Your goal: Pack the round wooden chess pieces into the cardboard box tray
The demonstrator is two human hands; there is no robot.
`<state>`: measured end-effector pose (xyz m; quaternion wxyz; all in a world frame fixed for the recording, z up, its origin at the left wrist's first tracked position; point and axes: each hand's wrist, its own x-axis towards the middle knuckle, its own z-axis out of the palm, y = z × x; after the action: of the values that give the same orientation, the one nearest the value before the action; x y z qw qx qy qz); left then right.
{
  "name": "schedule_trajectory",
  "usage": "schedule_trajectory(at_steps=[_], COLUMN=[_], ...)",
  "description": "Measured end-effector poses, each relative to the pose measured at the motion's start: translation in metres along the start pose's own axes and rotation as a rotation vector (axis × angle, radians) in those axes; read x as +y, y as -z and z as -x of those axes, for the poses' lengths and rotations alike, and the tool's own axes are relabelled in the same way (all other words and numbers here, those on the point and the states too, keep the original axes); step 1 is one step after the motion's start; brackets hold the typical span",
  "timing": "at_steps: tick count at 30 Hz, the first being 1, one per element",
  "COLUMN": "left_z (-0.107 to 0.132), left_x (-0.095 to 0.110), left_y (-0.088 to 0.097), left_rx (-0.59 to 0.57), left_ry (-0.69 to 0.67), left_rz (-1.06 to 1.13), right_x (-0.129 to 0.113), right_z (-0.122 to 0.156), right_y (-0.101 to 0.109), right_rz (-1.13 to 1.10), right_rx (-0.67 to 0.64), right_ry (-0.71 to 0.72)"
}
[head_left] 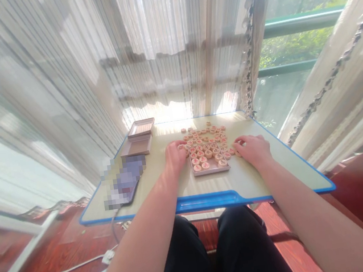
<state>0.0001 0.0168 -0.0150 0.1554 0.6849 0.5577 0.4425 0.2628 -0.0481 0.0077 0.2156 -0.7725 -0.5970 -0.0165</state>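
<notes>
A shallow box (pixel 211 171) stands on the small table, holding rows of round wooden Chinese chess pieces with red and dark characters. A gap shows in its front row. At the box's left side, my left hand (pixel 175 156) has its fingers closed on a Chinese chess piece (pixel 181 147). My right hand (pixel 254 147) is to the right of the box, palm down, its thumb and fingers closed around another piece (pixel 237 153), partly hidden by the fingers. Many loose pieces (pixel 204 131) lie scattered behind the box and along its right side.
Two shallow open trays (pixel 136 146) lie at the table's back left. In front of them is a phone (pixel 129 177), partly pixelated, with a cable (pixel 114 226) hanging over the edge. The table (pixel 284 171) has a blue rim and front groove. Sheer curtains (pixel 167 34) hang behind.
</notes>
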Motion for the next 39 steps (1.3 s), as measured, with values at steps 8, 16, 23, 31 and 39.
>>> schedule_trajectory(at_steps=[8,16,23,31,39], left_z=[0.000,0.011,0.014,0.014,0.013], left_x=[0.002,0.025,0.026,0.034,0.025], left_y=[0.002,0.005,0.012,0.020,0.007], left_rx=[0.003,0.104,0.160,0.124,0.114], left_ry=[0.035,-0.290,-0.173,0.040,-0.201], left_rz=[-0.029,-0.131,-0.105,0.033,-0.146], right_x=[0.001,-0.004,-0.002,0.003,-0.018], right_z=[-0.006,-0.011,-0.011,-0.016,0.018], right_y=[-0.007,-0.008,-0.012,-0.016,-0.004], right_rz=[-0.085,-0.088,-0.117,-0.117,-0.365], right_rx=[0.034,-0.040,0.003,0.072,0.200], right_ry=[-0.006,-0.050,-0.029,0.001,0.387])
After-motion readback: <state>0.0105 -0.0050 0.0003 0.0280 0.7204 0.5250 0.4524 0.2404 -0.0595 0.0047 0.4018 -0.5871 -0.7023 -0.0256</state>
